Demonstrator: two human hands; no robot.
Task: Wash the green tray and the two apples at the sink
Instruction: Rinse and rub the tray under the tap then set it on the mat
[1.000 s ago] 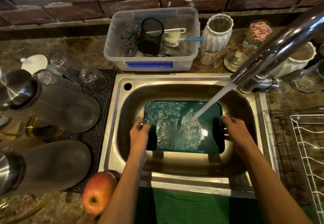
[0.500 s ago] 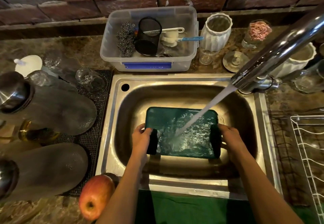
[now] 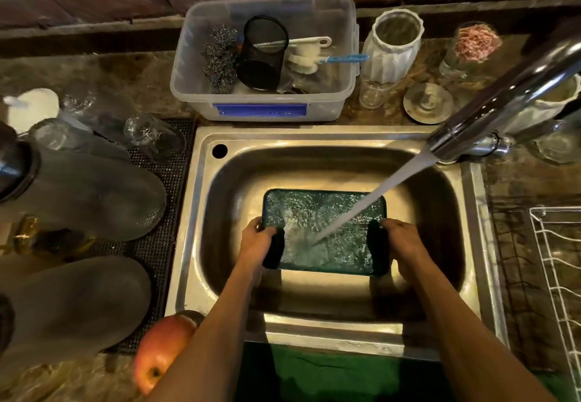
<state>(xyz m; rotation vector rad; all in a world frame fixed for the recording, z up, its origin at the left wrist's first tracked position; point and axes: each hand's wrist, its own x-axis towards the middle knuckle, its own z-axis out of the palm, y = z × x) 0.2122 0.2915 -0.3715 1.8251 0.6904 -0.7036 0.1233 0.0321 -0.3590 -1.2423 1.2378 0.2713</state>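
I am rinsing the green tray (image 3: 323,228) low in the sink (image 3: 317,137) under the tap stream; my left hand (image 3: 256,242) and right hand (image 3: 401,241) clasp its short ends; next comes the apple (image 3: 160,354) on the surface, I judge; the second apple is unseen.

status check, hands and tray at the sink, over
Left hand and right hand gripping green tray by its ends. Tray under faucet stream in sink. One apple waiting on counter. Nothing blocking.

1 green tray (image 3: 323,213), 1 apple (image 3: 160,351), 2 hands, 1 sink (image 3: 314,329), 1 plastic tub (image 3: 264,109), 2 white vases
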